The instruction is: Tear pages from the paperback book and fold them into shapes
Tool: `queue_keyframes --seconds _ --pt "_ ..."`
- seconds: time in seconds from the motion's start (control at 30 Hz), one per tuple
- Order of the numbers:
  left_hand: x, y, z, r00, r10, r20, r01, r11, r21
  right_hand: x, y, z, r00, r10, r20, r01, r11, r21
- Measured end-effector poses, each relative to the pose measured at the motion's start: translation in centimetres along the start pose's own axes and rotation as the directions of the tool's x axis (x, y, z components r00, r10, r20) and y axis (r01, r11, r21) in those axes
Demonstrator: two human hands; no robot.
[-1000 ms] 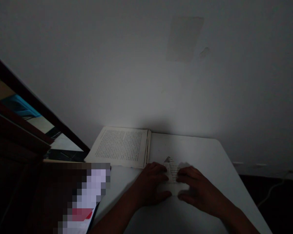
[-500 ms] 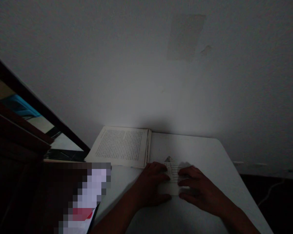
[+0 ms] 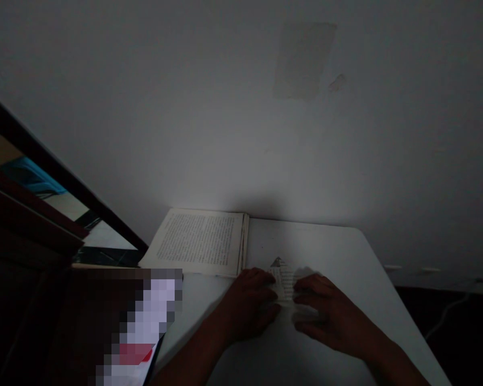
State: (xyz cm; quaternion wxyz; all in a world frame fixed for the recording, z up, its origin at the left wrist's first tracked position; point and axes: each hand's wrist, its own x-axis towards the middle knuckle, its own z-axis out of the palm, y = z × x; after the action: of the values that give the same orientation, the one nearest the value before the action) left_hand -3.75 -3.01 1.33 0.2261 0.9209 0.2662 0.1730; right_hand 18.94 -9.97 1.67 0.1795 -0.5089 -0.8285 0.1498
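Left hand (image 3: pixel 253 300) and right hand (image 3: pixel 325 310) touch paper (image 3: pixel 285 285) — finger grip too dim to tell — table (image 3: pixel 342 252) runs on rightward, edge well apart.

Left hand (image 3: pixel 249 301): thumb (image 3: pixel 269 317) moved up, nearer fingers (image 3: pixel 267 293).

Folded printed paper (image 3: pixel 285 287), pointed far end, on white table (image 3: pixel 326 244)

Dim light falls on a grey wall (image 3: pixel 185 118) bearing a darker patch (image 3: pixel 305 60). A pale tabletop (image 3: pixel 326 244) stands by it; a dark bar (image 3: pixel 64 176) slants down at left.
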Motion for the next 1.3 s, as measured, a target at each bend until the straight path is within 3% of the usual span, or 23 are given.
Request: queue_keyframes --seconds 0.23,0.47,0.7,0.93,1.3 --pt "-0.2 0.2 -0.2 1.000 0.029 -0.004 -0.029 0.999 0.021 0.2 0.0 0.1 0.999 -0.022 -0.040 0.020 0.999 -0.032" --pt "-0.1 0.5 -0.1 0.996 -0.042 0.082 0.021 0.971 0.239 0.3 -0.1 0.1 0.999 -0.023 -0.048 0.021 0.999 -0.040" --pt "0.0 0.7 0.7 0.995 -0.066 0.070 0.036 0.933 0.357 0.5 0.0 0.4 0.998 -0.002 -0.063 -0.001 0.999 -0.041" --pt "0.7 0.4 1.8 0.998 -0.044 0.039 0.027 0.935 0.354 0.6 0.2 0.7 0.998 0.014 -0.067 -0.016 0.999 -0.031" --pt "1.6 0.5 1.2 0.978 -0.185 0.094 0.156 0.954 0.255 1.4 0.6 0.1 0.996 0.052 -0.068 -0.052 0.999 0.000"
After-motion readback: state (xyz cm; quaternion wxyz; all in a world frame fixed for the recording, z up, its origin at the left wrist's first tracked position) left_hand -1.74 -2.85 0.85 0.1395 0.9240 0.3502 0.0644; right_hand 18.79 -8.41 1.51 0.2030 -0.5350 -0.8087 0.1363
